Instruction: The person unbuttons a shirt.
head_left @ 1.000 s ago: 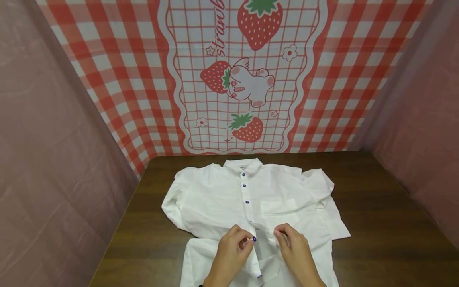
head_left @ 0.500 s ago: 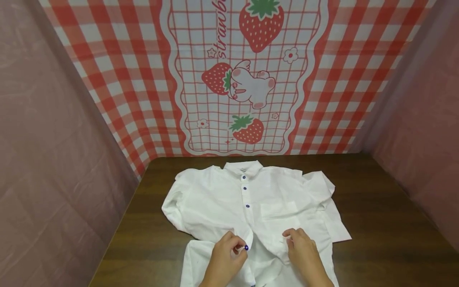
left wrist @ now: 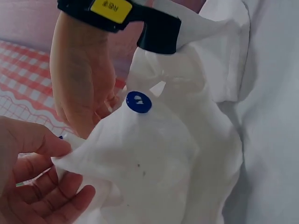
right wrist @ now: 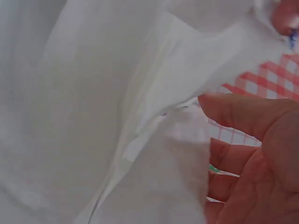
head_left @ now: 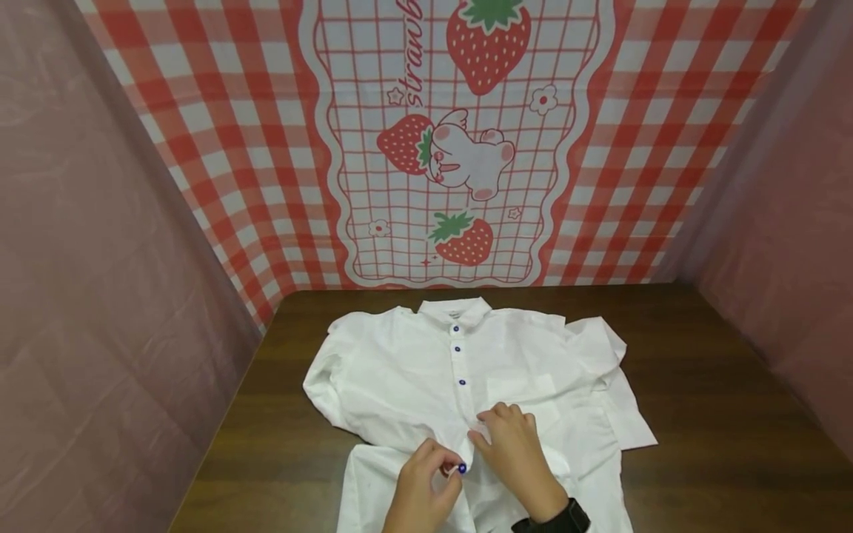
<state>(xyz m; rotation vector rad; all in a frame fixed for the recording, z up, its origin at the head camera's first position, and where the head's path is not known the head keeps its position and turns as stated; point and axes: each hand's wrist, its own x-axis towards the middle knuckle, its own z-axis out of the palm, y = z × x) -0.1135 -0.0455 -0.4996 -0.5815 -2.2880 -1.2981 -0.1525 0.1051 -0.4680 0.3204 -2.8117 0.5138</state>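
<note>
A white button-up shirt lies front up, its collar at the far side. Blue buttons run down its front, and below the third one the two front edges part. My left hand pinches the button edge beside a blue button. Another blue button shows large on the raised cloth in the left wrist view. Just up and right of the left hand, my right hand holds the opposite front edge. Its thumb is at the cloth edge in the right wrist view, and its fingertips are hidden behind the cloth.
The shirt lies on a dark wooden table. A red-and-white checked strawberry cloth hangs behind it. Pinkish curtains close off both sides. A black band is on the right wrist.
My right hand has moved left from the right side of the opening to close by the left hand, bringing its cloth edge along. The left hand keeps its pinch beside the button, slightly lower.
</note>
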